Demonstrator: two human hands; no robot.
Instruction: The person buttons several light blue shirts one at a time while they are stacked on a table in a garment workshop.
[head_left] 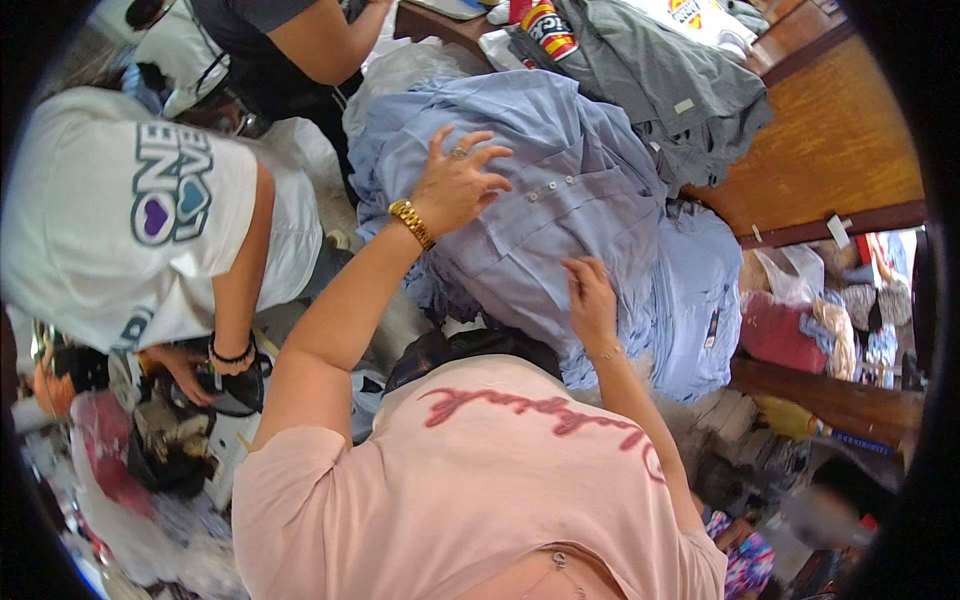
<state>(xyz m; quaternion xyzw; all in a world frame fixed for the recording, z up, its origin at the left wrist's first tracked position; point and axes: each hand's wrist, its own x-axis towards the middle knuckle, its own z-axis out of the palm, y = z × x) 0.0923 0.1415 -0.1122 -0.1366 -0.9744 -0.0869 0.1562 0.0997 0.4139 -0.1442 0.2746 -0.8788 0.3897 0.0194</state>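
Fingers (pixel 470 160) of the left hand (pixel 455 190) lie spread flat on the crumpled blue shirt (pixel 560 200) heaped at the bench (pixel 830 150) edge, right hand (pixel 590 300) pinching its lower fold, smoothing barely begun.

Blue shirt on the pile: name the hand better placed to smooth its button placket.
Probably the left hand: it lies flat on the blue shirt beside the buttons; the right hand pinches the lower edge.

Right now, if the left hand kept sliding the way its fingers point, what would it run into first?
The left hand lies flat on the light blue shirt, fingers pointing up and right. Going on, it would probably cross more of that shirt first, then reach the grey garment beyond, though depth is hard to judge.
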